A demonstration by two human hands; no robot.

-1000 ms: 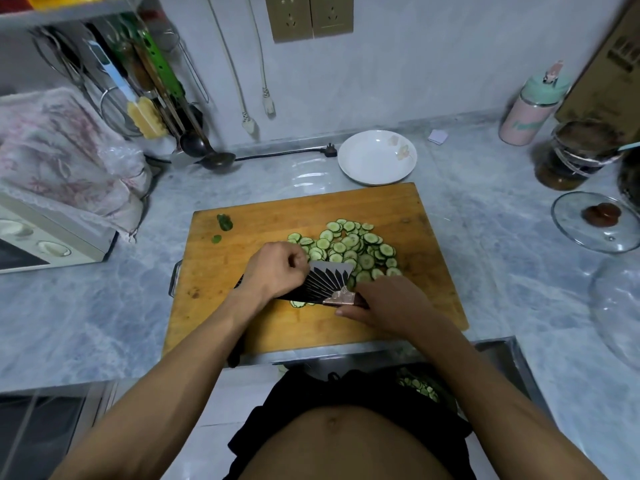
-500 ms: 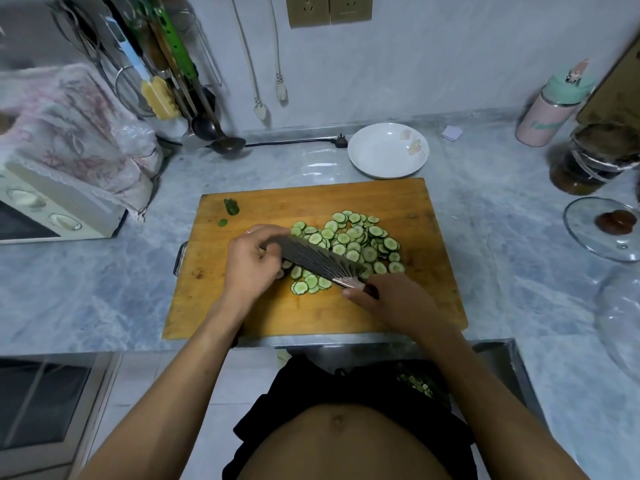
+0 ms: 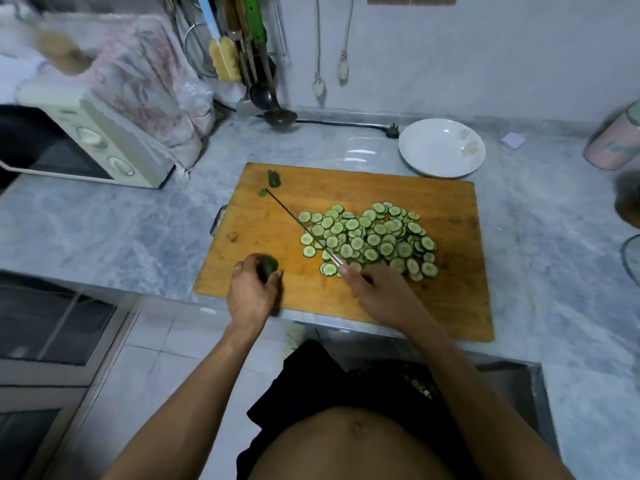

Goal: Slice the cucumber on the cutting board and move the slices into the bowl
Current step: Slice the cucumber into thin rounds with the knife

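A heap of thin cucumber slices (image 3: 372, 237) lies on the right half of the wooden cutting board (image 3: 446, 306). My right hand (image 3: 381, 294) grips the handle of a cleaver (image 3: 301, 225), whose blade stands on edge along the left side of the heap. My left hand (image 3: 251, 292) holds a dark green cucumber end (image 3: 268, 266) at the board's near left corner. Two small green scraps (image 3: 273, 178) lie at the board's far left. The white bowl (image 3: 441, 147) stands empty on the counter just behind the board.
A toaster oven (image 3: 69, 143) under a patterned cloth stands at the left. Hanging utensils and a ladle (image 3: 277, 114) are at the back. A black plug and cord (image 3: 391, 129) lie beside the bowl. A pink bottle (image 3: 614, 143) stands at the far right. A steel sink (image 3: 512, 386) is below the board.
The blade has turned from flat over the slices to standing on edge beside them. My left hand left the blade and moved to the board's near left, now holding the cucumber end.
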